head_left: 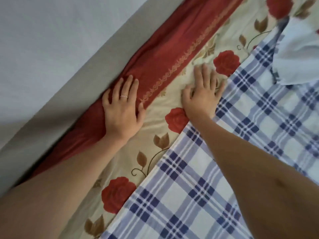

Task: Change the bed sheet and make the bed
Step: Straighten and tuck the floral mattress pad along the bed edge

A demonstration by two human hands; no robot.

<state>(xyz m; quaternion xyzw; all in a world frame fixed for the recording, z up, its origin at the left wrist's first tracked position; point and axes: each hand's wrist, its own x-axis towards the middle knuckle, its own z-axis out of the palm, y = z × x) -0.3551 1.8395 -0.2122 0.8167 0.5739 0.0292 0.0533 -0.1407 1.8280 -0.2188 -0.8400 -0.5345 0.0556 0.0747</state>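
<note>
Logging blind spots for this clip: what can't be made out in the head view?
Head view only:
Cream rose-print sheet: red border's outer edge hidden in the gap by the grey wall.
Pale blue cloth: blurred, cut by the right edge.
That sheet beneath the blue-and-white checked cloth: covered.

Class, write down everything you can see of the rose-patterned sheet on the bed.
The rose sheet looks like smooth, slightly glossy woven cloth: a cream ground printed with red roses and brown leaves. A deep red border, trimmed with a gold band, runs along the grey wall. The sheet lies spread out with light creases. The left hand presses flat on the border, the right hand flat on the cream part. A blue-and-white checked cloth covers its near side.
</note>
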